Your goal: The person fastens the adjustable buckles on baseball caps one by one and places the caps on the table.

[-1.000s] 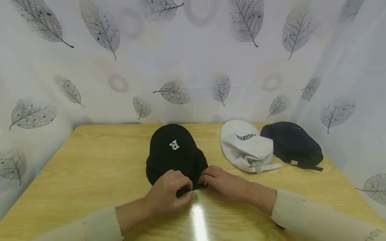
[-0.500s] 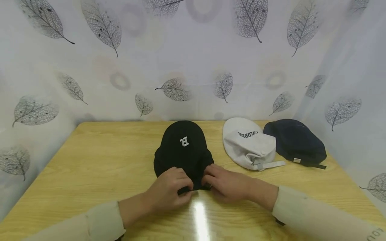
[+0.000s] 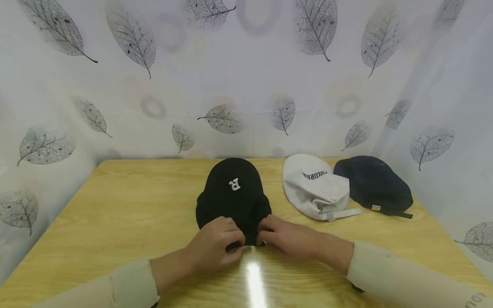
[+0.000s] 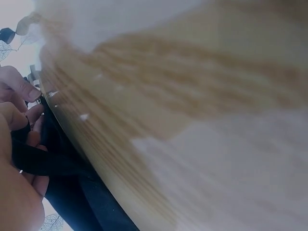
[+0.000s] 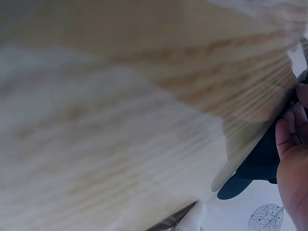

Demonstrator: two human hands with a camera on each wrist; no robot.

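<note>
A black baseball cap [image 3: 231, 205] with a white letter R lies on the wooden table, its brim toward the back. At its near edge my left hand [image 3: 213, 244] pinches the cap's dark strap [image 4: 48, 161], which the left wrist view shows running between the fingers. My right hand [image 3: 286, 235] holds the same edge a little to the right, with curled fingers near a small metal glint. The fingers hide most of the strap and its fastening. In the right wrist view the cap's dark fabric [image 5: 262, 154] reaches under the right hand.
To the right lies a white cap [image 3: 313, 188] lettered COLORADO, its strap sticking out. A navy cap [image 3: 373, 184] touches it, near the table's right edge. A curtain [image 3: 246, 77] printed with leaves hangs behind the table [image 3: 127, 201].
The black cap has shifted to the right and turned straighter. My right fingers have drawn in more tightly at its near edge; the left hand keeps its pinch. The other caps lie as before.
</note>
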